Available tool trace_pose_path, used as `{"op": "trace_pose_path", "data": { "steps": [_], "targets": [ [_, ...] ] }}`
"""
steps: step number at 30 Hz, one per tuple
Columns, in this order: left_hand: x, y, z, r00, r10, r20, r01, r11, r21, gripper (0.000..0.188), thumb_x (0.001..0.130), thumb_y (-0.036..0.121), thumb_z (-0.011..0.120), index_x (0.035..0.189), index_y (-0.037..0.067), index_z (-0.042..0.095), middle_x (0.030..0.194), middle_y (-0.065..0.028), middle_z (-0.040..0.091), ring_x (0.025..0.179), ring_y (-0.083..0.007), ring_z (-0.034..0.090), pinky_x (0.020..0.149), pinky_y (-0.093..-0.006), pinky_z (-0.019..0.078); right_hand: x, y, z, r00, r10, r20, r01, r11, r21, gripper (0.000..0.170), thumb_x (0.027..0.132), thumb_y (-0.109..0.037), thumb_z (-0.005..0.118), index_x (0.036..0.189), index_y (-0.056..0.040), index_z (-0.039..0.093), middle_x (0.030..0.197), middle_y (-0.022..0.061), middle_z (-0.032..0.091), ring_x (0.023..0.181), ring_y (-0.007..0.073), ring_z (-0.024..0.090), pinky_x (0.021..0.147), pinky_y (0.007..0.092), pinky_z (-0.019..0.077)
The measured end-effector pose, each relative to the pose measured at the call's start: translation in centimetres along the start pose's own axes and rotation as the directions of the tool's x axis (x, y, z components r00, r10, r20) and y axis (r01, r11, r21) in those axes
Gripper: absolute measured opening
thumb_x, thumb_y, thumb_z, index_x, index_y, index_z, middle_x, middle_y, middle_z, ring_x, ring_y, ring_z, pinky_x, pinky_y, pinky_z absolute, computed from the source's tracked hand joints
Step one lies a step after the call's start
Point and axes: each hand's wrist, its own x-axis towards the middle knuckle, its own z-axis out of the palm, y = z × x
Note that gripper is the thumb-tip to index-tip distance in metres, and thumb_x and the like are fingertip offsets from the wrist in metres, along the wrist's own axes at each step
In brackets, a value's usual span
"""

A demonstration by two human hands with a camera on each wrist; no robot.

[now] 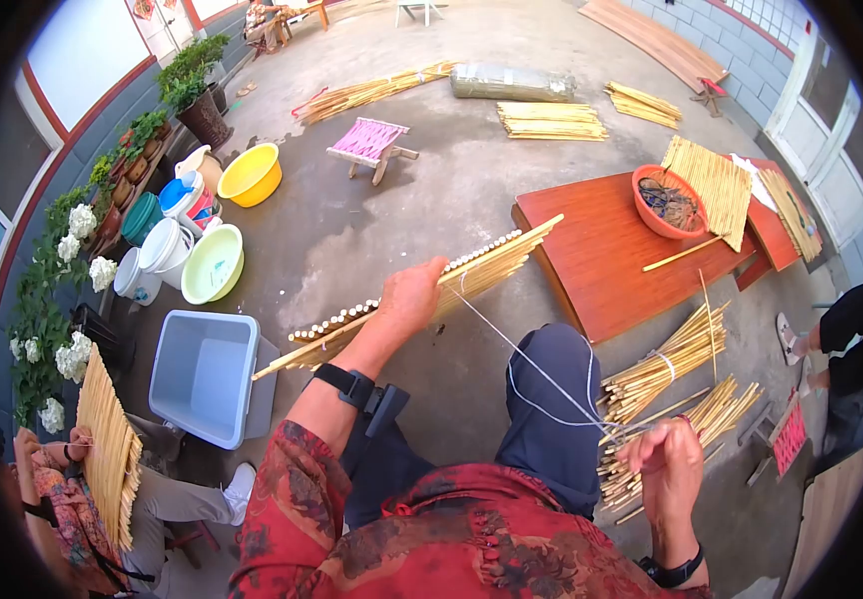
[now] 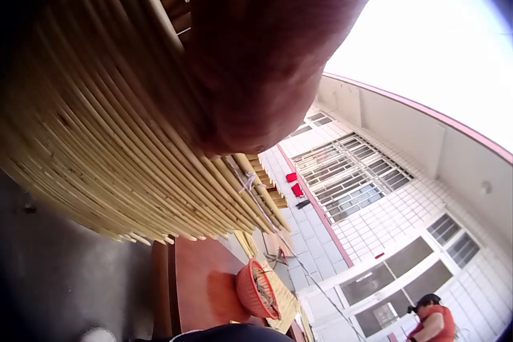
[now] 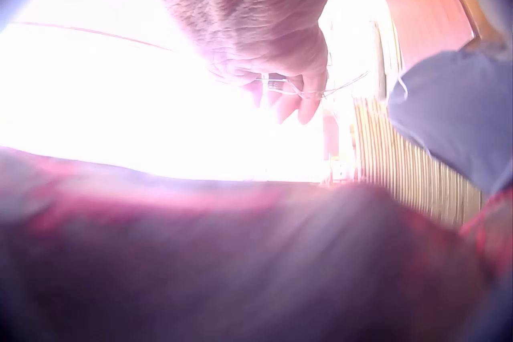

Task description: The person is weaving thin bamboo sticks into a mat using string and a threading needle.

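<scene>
Left fingers (image 1: 427, 281) grip a slanting yellow stick mat (image 1: 498, 262) with pale round ends, right fingers (image 1: 659, 447) curled round white string (image 1: 549, 376).

The mat (image 1: 486, 268) is formed of dry, woody stalks, smooth with a faint sheen; soft fibre is suggested by the string (image 1: 551, 380). The table (image 1: 591, 250) is finished in glossy, wood-like boarding. The basket (image 2: 253, 292) and tub (image 1: 197, 364) are moulded in smooth plastic, and matt cloth is seen in the trousers (image 1: 551, 439).
</scene>
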Motion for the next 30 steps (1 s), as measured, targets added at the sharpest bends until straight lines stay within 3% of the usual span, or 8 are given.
{"op": "trace_pose_path", "data": {
  "steps": [3,5,8,11,17,22,27,30],
  "targets": [
    [0.0,-0.9,-1.1,0.999,-0.034,-0.017,0.034,0.999,-0.007,0.028,0.083,0.009,0.056,0.110,0.009,0.056,0.097,-0.0176,0.066,0.089,-0.0381,0.062,0.076,-0.0479,0.0489,3.8,0.9,-5.4,0.999,0.001,-0.035,-0.015,0.917,-0.399,0.033,0.098,-0.029,0.050,0.106,0.0019,0.060,0.098,0.0159,0.065,0.086,0.0268,0.068,0.073,0.0369,0.0572],
    [0.3,-1.3,-2.3,0.999,-0.040,-0.020,0.040,0.999,-0.009,0.028,0.082,0.009,0.057,0.111,0.008,0.055,0.096,-0.0186,0.066,0.089,-0.0385,0.062,0.076,-0.0477,0.0489,5.9,0.0,-9.1,0.973,0.223,-0.059,-0.223,0.847,-0.483,0.039,0.097,-0.035,0.050,0.109,0.0007,0.059,0.095,0.0145,0.065,0.069,0.0228,0.069,0.052,0.0276,0.0557],
    [0.3,-2.4,-4.0,0.994,-0.096,0.050,0.096,0.995,-0.004,0.030,0.082,0.011,0.060,0.111,0.006,0.056,0.094,-0.0210,0.065,0.089,-0.0395,0.062,0.076,-0.0476,0.0484,8.8,-1.6,-15.5,0.935,0.081,-0.345,-0.328,0.563,-0.758,0.030,0.097,-0.032,0.051,0.108,-0.0094,0.066,0.068,0.0035,0.057,0.047,0.0096,0.053,0.040,0.0220,0.0428],
    [-0.2,-4.1,-5.2,0.993,-0.111,-0.037,0.108,0.991,-0.076,0.028,0.082,0.011,0.062,0.108,0.004,0.056,0.090,-0.0223,0.065,0.090,-0.0408,0.061,0.076,-0.0469,0.0482,11.7,-2.9,-26.3,0.914,-0.217,-0.342,-0.145,0.614,-0.776,0.027,0.096,-0.031,0.051,0.106,-0.0117,0.067,0.061,-0.0010,0.050,0.044,0.0052,0.042,0.038,0.0191,0.0345],
    [-1.0,-7.0,-6.9,0.982,-0.133,-0.133,0.114,0.984,-0.140,0.029,0.080,0.012,0.065,0.106,0.003,0.056,0.088,-0.0244,0.064,0.087,-0.0426,0.060,0.074,-0.0453,0.0474,13.8,-9.0,-26.1,0.875,-0.269,-0.403,-0.041,0.787,-0.615,0.026,0.097,-0.025,0.047,0.115,-0.0103,0.060,0.077,-0.0014,0.057,0.062,0.0053,0.053,0.048,0.0200,0.0425],
    [-1.5,-8.7,-7.6,0.968,-0.204,-0.148,0.179,0.970,-0.167,0.033,0.078,0.010,0.065,0.109,0.003,0.057,0.087,-0.0229,0.065,0.084,-0.0382,0.063,0.073,-0.0416,0.0483,14.9,-13.3,-22.1,0.923,-0.208,-0.324,-0.203,0.452,-0.868,0.027,0.098,-0.022,0.045,0.118,-0.0111,0.059,0.093,0.0038,0.065,0.077,0.0105,0.060,0.068,0.0265,0.0490],
    [-1.6,-10.3,-8.1,0.945,-0.261,-0.199,0.222,0.954,-0.200,0.033,0.080,0.008,0.065,0.112,0.003,0.058,0.088,-0.0213,0.066,0.082,-0.0344,0.065,0.074,-0.0386,0.0492,15.0,-23.5,-30.5,0.549,-0.835,-0.040,-0.007,0.043,-0.999,0.035,0.100,-0.023,0.040,0.127,-0.0077,0.057,0.110,0.0146,0.066,0.098,0.0197,0.061,0.090,0.0339,0.0449],
    [-1.1,-10.8,-8.3,0.936,-0.298,-0.188,0.263,0.946,-0.190,0.033,0.080,0.009,0.065,0.112,0.003,0.058,0.088,-0.0206,0.067,0.082,-0.0340,0.065,0.074,-0.0384,0.0494,12.8,-33.9,-45.7,0.458,-0.816,-0.352,0.339,0.526,-0.780,0.037,0.100,-0.021,0.039,0.136,-0.0128,0.049,0.116,0.0084,0.065,0.085,0.0099,0.059,0.069,0.0208,0.0456]
  ]
}}
